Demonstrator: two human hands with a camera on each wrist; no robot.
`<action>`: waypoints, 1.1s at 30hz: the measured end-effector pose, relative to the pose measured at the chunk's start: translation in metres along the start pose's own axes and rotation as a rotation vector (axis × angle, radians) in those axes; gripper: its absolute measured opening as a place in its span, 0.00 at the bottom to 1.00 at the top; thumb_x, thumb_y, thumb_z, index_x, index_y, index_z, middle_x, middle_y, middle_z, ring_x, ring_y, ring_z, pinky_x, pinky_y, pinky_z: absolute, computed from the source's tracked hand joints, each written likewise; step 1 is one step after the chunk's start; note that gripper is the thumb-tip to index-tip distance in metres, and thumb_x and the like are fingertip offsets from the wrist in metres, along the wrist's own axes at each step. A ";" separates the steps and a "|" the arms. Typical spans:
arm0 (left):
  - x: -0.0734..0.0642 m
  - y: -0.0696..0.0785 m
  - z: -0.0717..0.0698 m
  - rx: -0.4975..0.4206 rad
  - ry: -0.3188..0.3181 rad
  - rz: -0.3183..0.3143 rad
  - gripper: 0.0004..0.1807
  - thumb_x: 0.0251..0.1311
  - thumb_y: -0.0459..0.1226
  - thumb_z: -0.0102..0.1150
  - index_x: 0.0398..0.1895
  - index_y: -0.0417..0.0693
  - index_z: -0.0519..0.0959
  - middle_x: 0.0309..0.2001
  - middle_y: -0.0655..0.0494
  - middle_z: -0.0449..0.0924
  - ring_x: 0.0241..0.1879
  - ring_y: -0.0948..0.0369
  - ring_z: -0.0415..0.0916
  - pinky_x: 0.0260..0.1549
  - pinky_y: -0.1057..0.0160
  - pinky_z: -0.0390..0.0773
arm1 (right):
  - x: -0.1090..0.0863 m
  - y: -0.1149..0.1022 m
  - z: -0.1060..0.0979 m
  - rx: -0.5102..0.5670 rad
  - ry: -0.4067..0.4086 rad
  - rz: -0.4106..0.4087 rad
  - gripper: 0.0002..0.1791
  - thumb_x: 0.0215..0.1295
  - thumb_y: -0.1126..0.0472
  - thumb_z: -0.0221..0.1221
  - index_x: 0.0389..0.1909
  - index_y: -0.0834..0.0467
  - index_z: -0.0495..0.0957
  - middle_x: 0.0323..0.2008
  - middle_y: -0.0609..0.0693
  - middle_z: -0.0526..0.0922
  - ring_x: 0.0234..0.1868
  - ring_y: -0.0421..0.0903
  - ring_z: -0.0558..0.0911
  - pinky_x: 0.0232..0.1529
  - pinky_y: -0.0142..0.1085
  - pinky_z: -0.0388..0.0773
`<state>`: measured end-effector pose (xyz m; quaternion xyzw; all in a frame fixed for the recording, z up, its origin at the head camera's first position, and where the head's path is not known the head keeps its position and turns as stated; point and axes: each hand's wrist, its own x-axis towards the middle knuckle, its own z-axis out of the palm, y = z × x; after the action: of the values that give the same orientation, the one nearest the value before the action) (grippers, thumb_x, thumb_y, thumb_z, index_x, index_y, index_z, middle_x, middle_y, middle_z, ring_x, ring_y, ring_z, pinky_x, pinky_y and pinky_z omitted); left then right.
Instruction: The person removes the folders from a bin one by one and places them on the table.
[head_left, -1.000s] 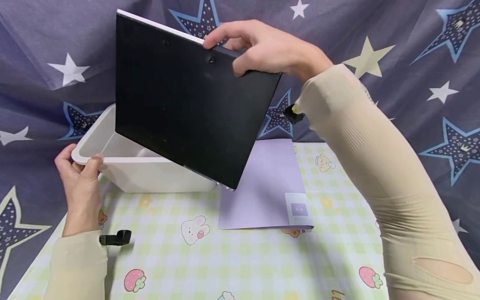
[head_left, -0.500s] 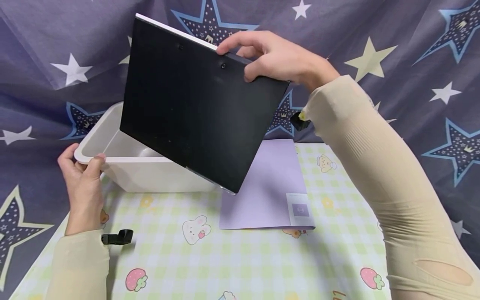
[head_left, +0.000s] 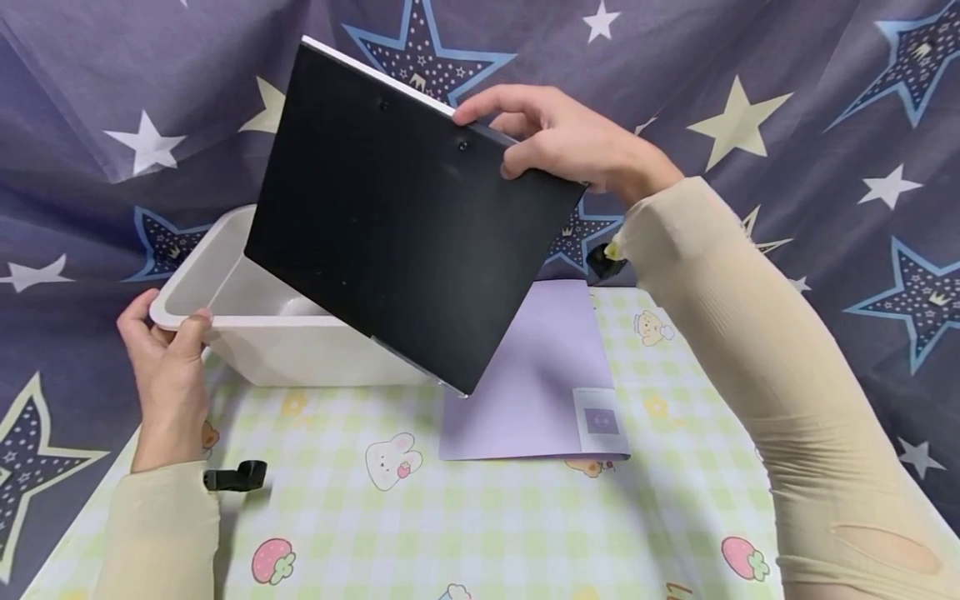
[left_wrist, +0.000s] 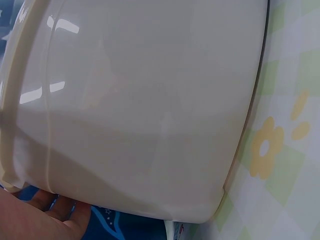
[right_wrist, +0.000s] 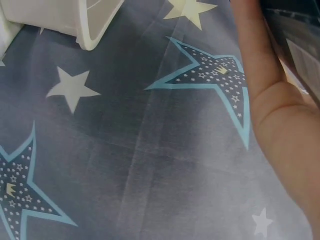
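Right fingers [head_left: 491,102] round probable black folder [head_left: 405,217]

Cream sleeves [head_left: 780,367] (the right one slit) bear black attachments [head_left: 238,477].

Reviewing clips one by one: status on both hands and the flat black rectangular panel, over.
Left hand gripping white plastic bin at rim. Right hand pinching black panel, tilted. Panel partly hides bin and flat lilac folder in head view.
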<state>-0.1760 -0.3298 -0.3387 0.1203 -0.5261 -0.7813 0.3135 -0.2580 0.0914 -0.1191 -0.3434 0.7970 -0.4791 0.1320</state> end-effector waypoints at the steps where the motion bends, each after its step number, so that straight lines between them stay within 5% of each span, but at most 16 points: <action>1: 0.000 0.000 0.000 -0.003 0.000 0.000 0.33 0.53 0.22 0.55 0.61 0.54 0.61 0.55 0.45 0.70 0.51 0.56 0.70 0.41 0.70 0.72 | -0.001 0.002 0.000 0.011 0.005 0.006 0.30 0.59 0.75 0.49 0.61 0.47 0.71 0.53 0.54 0.78 0.43 0.57 0.83 0.37 0.48 0.80; 33: -0.004 0.004 0.001 -0.011 -0.008 -0.011 0.34 0.53 0.22 0.55 0.61 0.54 0.60 0.55 0.46 0.70 0.51 0.56 0.70 0.40 0.70 0.73 | -0.040 0.058 0.011 0.322 0.124 -0.044 0.34 0.51 0.81 0.49 0.59 0.54 0.72 0.47 0.62 0.79 0.33 0.56 0.82 0.30 0.42 0.81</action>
<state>-0.1713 -0.3275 -0.3350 0.1181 -0.5224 -0.7864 0.3078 -0.2473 0.1283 -0.1789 -0.3051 0.7089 -0.6234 0.1255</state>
